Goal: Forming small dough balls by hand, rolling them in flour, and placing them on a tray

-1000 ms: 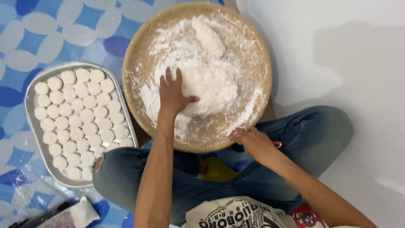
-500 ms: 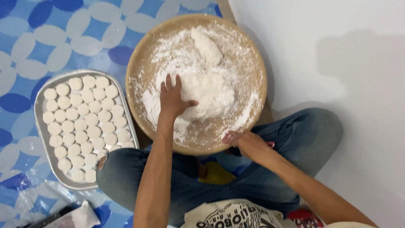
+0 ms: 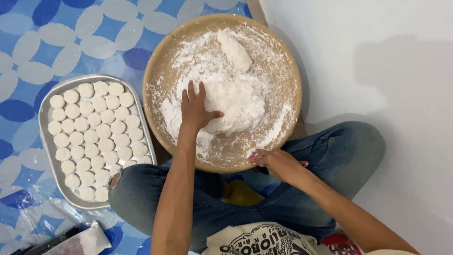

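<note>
Head view: since the earlier frame, both hands keep their places. Left hand (image 3: pixel 197 109) lies flat, fingers spread, against the dough mound (image 3: pixel 236 101) in the floured round tray (image 3: pixel 163 75). Right hand (image 3: pixel 276 163) grips that tray's near rim. Metal tray (image 3: pixel 46 137) of white discs lies left; a white packet (image 3: pixel 89 238) lies bottom left.

Blue patterned mat (image 3: pixel 56 42), white floor (image 3: pixel 377 61)

The left hand (image 3: pixel 196 109) has slid a bit further onto the dough (image 3: pixel 233 104), with its thumb now pressing in.
</note>
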